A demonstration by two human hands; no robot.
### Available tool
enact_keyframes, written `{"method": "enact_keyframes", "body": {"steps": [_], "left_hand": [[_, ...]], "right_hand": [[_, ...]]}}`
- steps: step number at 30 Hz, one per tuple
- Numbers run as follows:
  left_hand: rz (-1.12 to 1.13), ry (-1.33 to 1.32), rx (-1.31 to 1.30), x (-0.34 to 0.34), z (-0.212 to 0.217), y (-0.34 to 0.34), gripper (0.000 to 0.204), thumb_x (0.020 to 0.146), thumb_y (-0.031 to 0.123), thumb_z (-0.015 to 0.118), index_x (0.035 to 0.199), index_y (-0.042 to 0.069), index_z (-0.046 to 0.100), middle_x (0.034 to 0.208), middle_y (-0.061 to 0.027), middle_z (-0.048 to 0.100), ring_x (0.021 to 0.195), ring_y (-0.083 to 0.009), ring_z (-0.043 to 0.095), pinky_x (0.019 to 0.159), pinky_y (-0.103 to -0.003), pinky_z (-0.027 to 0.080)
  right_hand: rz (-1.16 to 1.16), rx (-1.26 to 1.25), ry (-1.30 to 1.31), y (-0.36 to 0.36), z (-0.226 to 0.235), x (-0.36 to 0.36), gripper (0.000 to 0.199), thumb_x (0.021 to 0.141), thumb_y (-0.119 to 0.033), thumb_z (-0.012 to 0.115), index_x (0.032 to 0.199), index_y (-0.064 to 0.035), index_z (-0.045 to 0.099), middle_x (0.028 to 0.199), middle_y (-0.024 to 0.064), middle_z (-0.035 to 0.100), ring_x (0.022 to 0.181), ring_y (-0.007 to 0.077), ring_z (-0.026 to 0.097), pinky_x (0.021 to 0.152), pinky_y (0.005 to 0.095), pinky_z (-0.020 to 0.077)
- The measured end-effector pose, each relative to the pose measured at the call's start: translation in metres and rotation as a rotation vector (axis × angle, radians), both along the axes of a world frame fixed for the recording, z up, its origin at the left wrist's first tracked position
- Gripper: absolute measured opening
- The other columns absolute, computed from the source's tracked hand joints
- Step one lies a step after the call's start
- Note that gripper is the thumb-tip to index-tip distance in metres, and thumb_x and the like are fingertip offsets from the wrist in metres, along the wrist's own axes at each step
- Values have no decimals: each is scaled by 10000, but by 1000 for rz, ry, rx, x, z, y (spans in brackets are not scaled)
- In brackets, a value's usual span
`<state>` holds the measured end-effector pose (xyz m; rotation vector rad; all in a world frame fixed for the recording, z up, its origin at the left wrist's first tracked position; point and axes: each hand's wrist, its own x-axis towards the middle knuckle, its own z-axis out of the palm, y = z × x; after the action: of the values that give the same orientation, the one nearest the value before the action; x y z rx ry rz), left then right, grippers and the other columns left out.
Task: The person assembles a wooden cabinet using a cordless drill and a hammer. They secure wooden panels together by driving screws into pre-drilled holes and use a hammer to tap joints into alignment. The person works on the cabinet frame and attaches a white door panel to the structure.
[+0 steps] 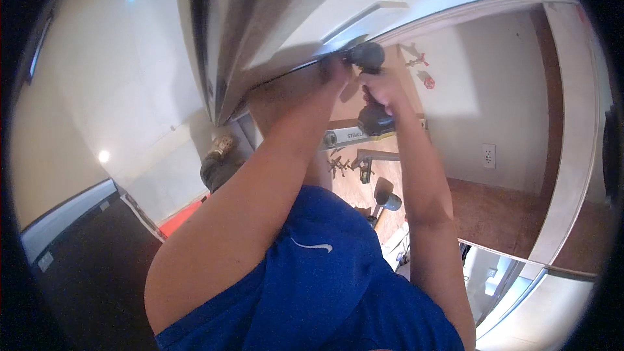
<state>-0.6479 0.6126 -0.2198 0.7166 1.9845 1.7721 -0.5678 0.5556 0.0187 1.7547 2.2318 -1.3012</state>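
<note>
- Cordless drill (370,84): black, with a battery pack at its base; raised overhead, its nose set against the underside of a grey door panel (292,19).
- Right hand (383,91): fingers wrapped tight round the drill's handle.
- Left hand (335,75): pressed against the panel edge just beside the drill's nose; its grip cannot be made out.
- Spirit level (344,136): lying below, on the brown floor (494,214).

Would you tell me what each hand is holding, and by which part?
Right hand grips the drill by its handle; left hand rests at its nose, hold unclear.
</note>
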Motion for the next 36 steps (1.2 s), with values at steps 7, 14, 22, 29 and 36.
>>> {"method": "enact_keyframes", "body": {"steps": [7,14,22,29,36], "left_hand": [[-130,100,-121,13,60,-51,238,870,300,755,962,81,774,970,-167,768,957,-315,751,811,-426,581],[-900,-996,842,-50,-56,-28,310,968,374,623,1070,87,676,961,-83,696,877,-225,692,815,-369,580],[-601,-1024,439,-33,25,-69,245,1066,234,552,1109,48,706,925,-41,721,803,-179,707,706,-315,585],[-1037,-1441,598,-72,-7,-65,503,1087,401,495,1480,86,501,1477,-155,538,1375,-335,507,1191,-522,379],[-792,-1004,373,-61,13,-69,543,1078,420,521,1534,144,417,1604,-129,395,1484,-328,374,1218,-465,331]], "right_hand": [[139,356,-84,-39,-6,31,446,806,-364,747,992,41,746,935,302,732,928,424,740,806,455,575],[67,333,45,-70,-7,23,441,834,-338,709,1100,15,718,1031,307,717,1029,457,696,898,490,546],[-69,268,-23,-69,-20,26,480,827,-280,727,1216,-7,659,1086,276,719,1061,446,687,953,514,546],[22,252,-84,-73,-19,6,331,861,-138,661,1127,57,626,1004,269,741,940,413,749,832,522,606],[68,287,-120,-72,-20,-5,262,905,-94,621,1123,50,599,966,252,749,872,397,767,739,492,629]]}}
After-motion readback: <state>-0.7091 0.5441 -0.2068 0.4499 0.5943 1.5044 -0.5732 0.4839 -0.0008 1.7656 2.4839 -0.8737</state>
